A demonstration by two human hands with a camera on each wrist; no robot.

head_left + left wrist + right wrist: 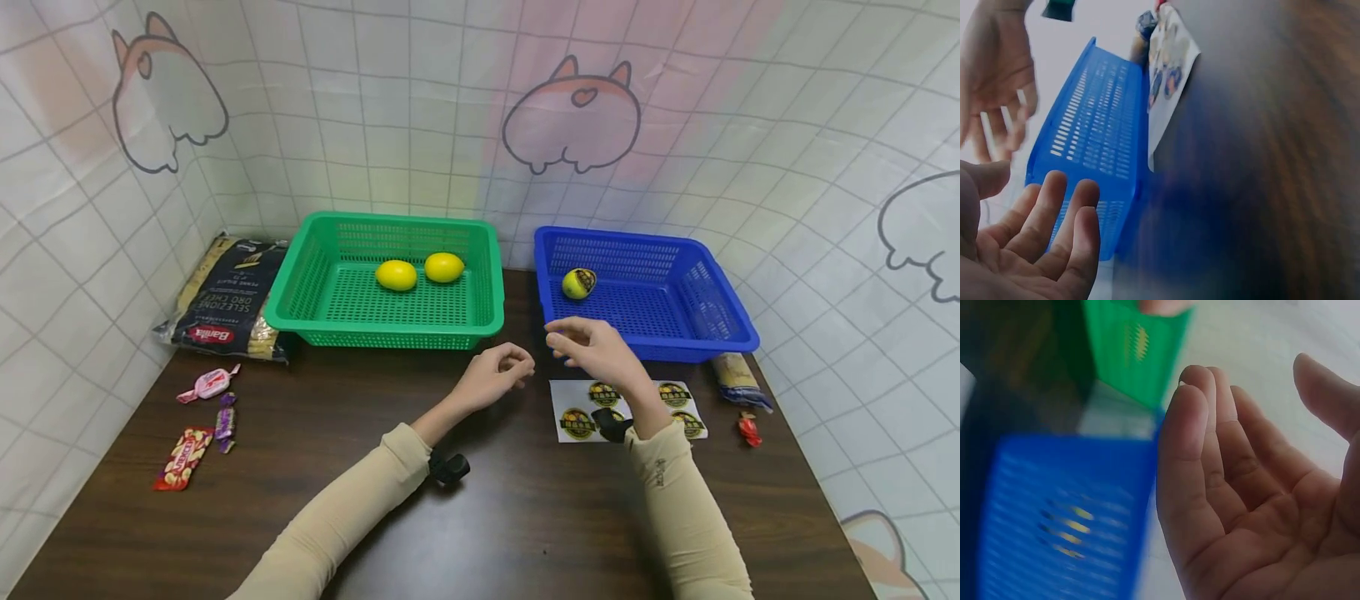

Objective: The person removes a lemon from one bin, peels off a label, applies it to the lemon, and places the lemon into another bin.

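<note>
My right hand [600, 354] hovers at the front left corner of the blue basket [660, 342], fingers bent loosely with nothing between them. In the right wrist view its palm and apart thumb show bare. To its left, my left hand [489, 379] hangs over the table near the green basket [390, 335], also holding nothing, its fingers relaxed. Inside the blue basket lies a yellow-green lemon [576, 286] bearing a dark round sticker [585, 277]. Two plain yellow lemons [396, 275] lie in the green basket. Partly behind my right wrist is a white sheet of round stickers [576, 423].
A Barilla pasta bag [225, 292] lies left of the green basket. Wrapped candies [212, 383] and a red snack packet [184, 458] sit at the table's left. At right are a small packet [738, 379] and a red candy [748, 429]. Patterned curtain [420, 108] surrounds the table.
</note>
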